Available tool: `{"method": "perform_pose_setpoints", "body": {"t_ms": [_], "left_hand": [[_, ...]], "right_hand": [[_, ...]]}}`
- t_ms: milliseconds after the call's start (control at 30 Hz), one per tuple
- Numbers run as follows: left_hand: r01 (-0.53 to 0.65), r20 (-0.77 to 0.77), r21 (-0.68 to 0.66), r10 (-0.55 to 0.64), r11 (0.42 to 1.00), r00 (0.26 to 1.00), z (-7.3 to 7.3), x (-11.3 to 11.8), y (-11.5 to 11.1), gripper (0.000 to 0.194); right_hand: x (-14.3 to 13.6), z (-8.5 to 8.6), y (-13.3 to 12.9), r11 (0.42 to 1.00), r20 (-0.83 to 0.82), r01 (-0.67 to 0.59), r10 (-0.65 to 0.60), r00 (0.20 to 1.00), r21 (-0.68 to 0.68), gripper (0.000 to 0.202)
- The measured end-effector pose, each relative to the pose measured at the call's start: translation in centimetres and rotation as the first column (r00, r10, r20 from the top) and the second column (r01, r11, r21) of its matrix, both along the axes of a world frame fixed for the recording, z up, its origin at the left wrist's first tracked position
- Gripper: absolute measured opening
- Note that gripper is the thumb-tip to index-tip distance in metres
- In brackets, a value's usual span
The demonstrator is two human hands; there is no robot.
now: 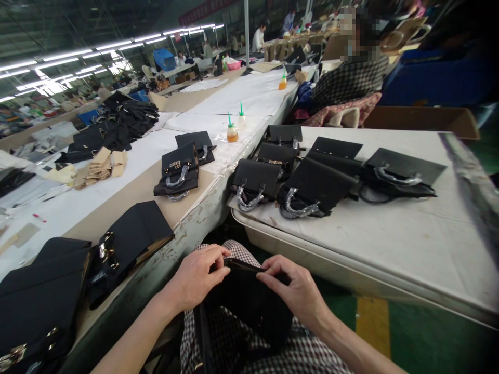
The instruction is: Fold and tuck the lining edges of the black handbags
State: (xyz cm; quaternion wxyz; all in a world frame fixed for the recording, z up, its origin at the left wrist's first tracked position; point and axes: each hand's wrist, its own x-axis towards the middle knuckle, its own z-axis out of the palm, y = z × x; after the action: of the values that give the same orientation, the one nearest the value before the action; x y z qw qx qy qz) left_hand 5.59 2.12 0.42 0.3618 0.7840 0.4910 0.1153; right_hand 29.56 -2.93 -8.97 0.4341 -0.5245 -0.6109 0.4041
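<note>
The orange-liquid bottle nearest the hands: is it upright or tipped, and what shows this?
Upright: the bottle stands on its base on the white table, green nozzle pointing up.

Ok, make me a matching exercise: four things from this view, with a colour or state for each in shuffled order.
1. Black bag over the lap
2. Front-left handle on the right table
3. Tip of the nearest bottle
4. Small bundles near the dark heap

A. Green
B. Clear-wrapped
C. Tan
D. Edge pinched by left hand and right hand

Pairs: 1-D, 2-B, 3-A, 4-C
</note>
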Motion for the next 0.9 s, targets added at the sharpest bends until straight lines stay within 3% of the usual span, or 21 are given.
{"method": "perform_pose_setpoints", "body": {"t_ms": [400, 467, 633, 733, 900], "left_hand": [[-0.071, 0.005, -0.045, 0.071, 0.996, 0.997, -0.6, -0.4, 0.3, 0.03], [-0.09, 0.018, -0.06, 0.091, 0.994, 0.996, -1.0, -0.4, 0.3, 0.03], [-0.128, 0.026, -0.062, 0.13, 0.99, 0.991, -1.6, -0.3, 0.4, 0.013], [-0.026, -0.015, -0.062, 0.025, 0.998, 1.0, -1.1, -0.2, 0.7, 0.016], [0.208, -0.196, 0.011, -0.202, 0.978, 0.959, 0.3, 0.1, 1.2, 0.015]], "right_hand": [[-0.2, 0.0, 0.6, 0.997, 0.04, -0.002, 0.005, 0.999, -0.073, 0.034], [-0.1, 0.2, 0.9, 0.994, 0.034, -0.019, 0.023, 0.999, -0.112, 0.027], [0.6, 1.3, 2.4, 0.936, 0.086, -0.349, 0.352, 0.932, -0.054, 0.017], [0.8, 2.1, 3.0, 0.883, 0.112, -0.469, 0.469, 0.876, -0.033, 0.028], [0.5, 2.6, 2.7, 0.875, 0.111, -0.475, 0.483, 0.868, -0.09, 0.029]]}}
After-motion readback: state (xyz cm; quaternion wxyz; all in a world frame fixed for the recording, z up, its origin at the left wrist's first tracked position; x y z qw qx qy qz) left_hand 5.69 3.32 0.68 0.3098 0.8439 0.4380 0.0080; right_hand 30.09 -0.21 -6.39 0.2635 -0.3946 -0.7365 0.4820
